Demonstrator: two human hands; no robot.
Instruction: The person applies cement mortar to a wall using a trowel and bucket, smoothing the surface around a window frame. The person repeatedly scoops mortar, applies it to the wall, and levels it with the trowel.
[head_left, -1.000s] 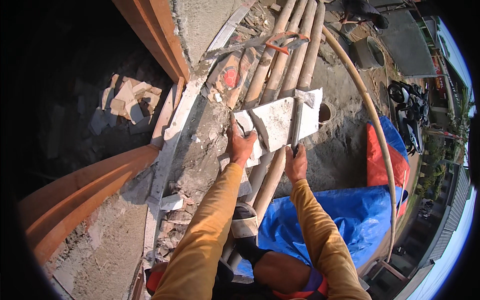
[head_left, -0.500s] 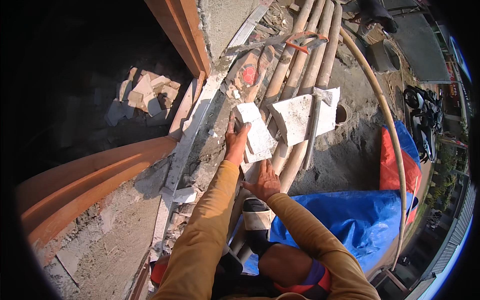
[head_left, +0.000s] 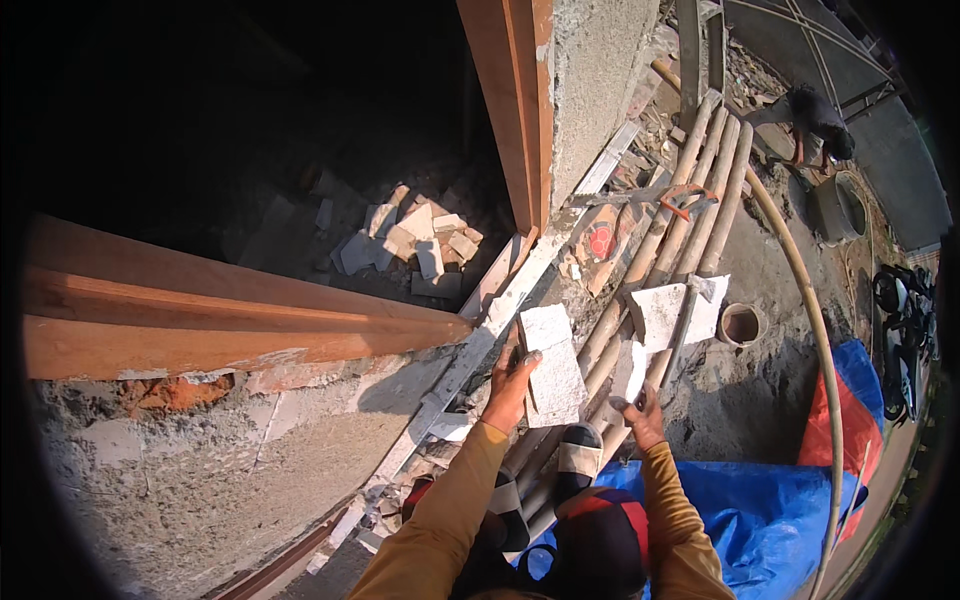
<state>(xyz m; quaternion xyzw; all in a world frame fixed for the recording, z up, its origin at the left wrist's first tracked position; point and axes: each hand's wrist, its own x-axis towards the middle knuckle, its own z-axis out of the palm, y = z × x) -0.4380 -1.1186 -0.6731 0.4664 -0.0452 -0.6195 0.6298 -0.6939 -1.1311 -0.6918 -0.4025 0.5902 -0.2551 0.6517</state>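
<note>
My left hand (head_left: 510, 388) is closed on the left edge of a white, brick-shaped block piece (head_left: 555, 368), thumb on its upper face. To its right, my right hand (head_left: 643, 418) pinches the lower end of a slimmer white block piece (head_left: 630, 372). The two pieces are apart, both above a row of wooden poles (head_left: 690, 235). Just beyond, a broken white slab (head_left: 658, 312) lies across the poles. A hammer (head_left: 685, 325) with a long metal handle rests on that slab.
An orange-handled hand saw (head_left: 688, 204) lies across the poles. Block offcuts (head_left: 420, 240) are heaped inside the brown door frame (head_left: 250, 310). At right are a round pot (head_left: 740, 325), a bent pole (head_left: 800, 270) and a blue tarp (head_left: 720, 520). Another person (head_left: 815, 125) bends over farther off.
The view has swung left. My right hand has moved away from the block piece in my left hand and now holds the slim piece to the right.
</note>
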